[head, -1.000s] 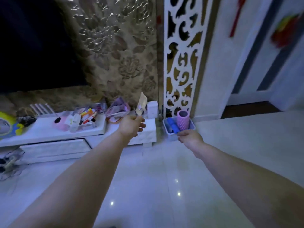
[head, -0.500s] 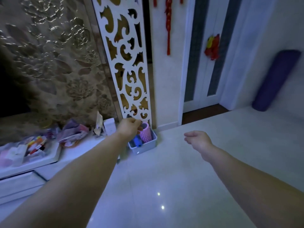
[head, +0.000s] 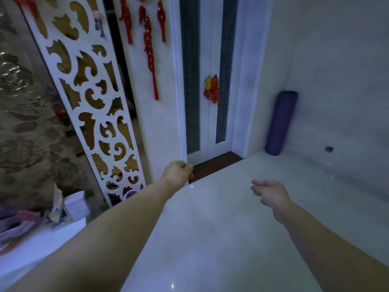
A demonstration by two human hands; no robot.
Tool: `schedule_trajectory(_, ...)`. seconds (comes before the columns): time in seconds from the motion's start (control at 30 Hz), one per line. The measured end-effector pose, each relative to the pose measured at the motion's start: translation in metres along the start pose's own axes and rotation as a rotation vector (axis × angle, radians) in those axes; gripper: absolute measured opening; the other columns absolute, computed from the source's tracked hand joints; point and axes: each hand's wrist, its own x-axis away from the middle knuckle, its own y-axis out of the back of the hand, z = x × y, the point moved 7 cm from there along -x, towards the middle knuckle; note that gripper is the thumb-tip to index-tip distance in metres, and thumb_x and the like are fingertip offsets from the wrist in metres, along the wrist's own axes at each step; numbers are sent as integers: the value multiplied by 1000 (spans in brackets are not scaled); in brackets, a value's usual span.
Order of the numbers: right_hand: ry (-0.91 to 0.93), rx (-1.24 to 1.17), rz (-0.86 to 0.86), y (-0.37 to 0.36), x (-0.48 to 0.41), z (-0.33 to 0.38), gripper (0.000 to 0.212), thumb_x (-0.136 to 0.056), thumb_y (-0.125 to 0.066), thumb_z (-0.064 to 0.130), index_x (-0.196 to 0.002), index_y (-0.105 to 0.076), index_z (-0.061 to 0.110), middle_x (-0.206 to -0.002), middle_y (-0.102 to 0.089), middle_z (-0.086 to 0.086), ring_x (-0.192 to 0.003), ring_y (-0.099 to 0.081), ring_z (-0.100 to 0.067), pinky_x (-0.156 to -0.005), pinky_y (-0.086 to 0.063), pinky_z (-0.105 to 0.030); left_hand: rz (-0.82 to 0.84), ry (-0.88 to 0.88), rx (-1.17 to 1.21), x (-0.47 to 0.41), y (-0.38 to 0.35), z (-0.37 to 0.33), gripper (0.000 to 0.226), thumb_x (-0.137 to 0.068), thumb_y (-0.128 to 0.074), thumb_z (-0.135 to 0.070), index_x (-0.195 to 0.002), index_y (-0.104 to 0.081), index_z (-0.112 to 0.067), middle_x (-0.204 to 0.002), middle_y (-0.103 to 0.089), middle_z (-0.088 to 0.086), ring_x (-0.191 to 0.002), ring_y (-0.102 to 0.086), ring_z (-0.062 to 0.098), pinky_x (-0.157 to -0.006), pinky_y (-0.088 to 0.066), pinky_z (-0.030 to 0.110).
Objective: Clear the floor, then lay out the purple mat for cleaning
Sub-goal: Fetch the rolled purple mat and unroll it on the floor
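- Head view: floor (head: 221, 239) by the door (head: 209, 81) looks bare.
- Purple mat (head: 281, 123) stands rolled, right of the door, untouched; unrolling remains.
- Left hand (head: 179, 172) loosely curled, apparently empty; right hand (head: 268, 193) relaxed, holding nothing.

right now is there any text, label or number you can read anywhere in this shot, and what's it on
None can be read.
Red hanging ornaments on the wall: gold marks, too blurred to read.
Red and yellow decoration on the door: no legible text.
Items on the white cabinet: any print is too blurred.
Rolled purple mat: no marking visible.
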Motion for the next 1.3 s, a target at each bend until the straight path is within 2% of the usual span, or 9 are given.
schedule_trajectory(0.27,-60,-61,-140,13,-74,7,22,-88,-60,2,-107,-68,8,-101,-66,-11,-93,-59,-20,-74,-42,-26,91,-46,31,-108,-49,-21,23,-96,-50,-20,-80,-62,-8,-94,-70,11,-71,-57,14,-59,-42,22)
schedule_trajectory(0.33,-53,-62,-163,6,-103,17,24,-88,-59,1,-109,-68,8,-101,-66,-11,-92,-59,-19,-63,-40,-20,122,-48,47,-143,-59,-24,24,-96,-50,-20,-91,-65,-2,-93,-70,10,-70,-57,14,-62,-44,23)
schedule_trajectory(0.47,-42,-5,-195,-11,-153,36,23,-88,-57,1,-108,-68,7,-95,-67,-8,-88,-59,-18,-59,-38,-18,206,-59,76,-199,-77,-24,22,-98,-49,-23,-97,-65,-8,-89,-68,4,-79,-57,17,-79,-48,32)
schedule_trajectory(0.53,-28,61,-197,-23,-182,44,23,-89,-55,1,-105,-69,9,-93,-68,-5,-89,-61,-18,-61,-40,-19,257,-86,59,-235,-85,-28,19,-97,-50,-24,-93,-65,-13,-89,-68,1,-80,-59,15,-79,-48,31)
schedule_trajectory(0.63,-12,202,-209,-32,-221,52,20,-89,-56,5,-99,-70,15,-94,-68,-1,-95,-62,-18,-76,-42,-23,298,-154,-2,-286,-95,-43,17,-96,-52,-24,-93,-66,-14,-89,-68,-2,-80,-58,12,-77,-47,28)
schedule_trajectory(0.83,0,424,-255,-11,-298,66,18,-90,-59,15,-103,-70,19,-98,-63,3,-88,-57,-14,-75,-40,-23,335,-206,-98,-365,-143,-72,18,-96,-53,-26,-95,-67,-15,-88,-67,-6,-85,-61,13,-79,-48,26)
schedule_trajectory(1.03,-14,379,-303,48,-397,66,25,-92,-56,28,-86,-71,10,-90,-72,-5,-86,-65,-23,-76,-49,-31,418,-206,-100,-436,-234,-105,22,-97,-52,-23,-99,-67,-8,-87,-66,-1,-81,-58,13,-79,-48,28)
schedule_trajectory(1.13,-28,344,-308,91,-465,71,26,-92,-55,31,-86,-72,11,-90,-73,-4,-88,-66,-24,-81,-50,-34,423,-181,-103,-483,-287,-133,22,-96,-51,-23,-100,-67,-7,-91,-67,2,-82,-58,14,-80,-47,27)
schedule_trajectory(1.3,-21,313,-282,146,-570,101,25,-92,-55,28,-90,-72,11,-89,-73,-3,-89,-67,-25,-83,-51,-36,371,-134,-85,-566,-349,-188,23,-97,-51,-22,-99,-67,-6,-93,-67,4,-83,-60,16,-69,-46,24)
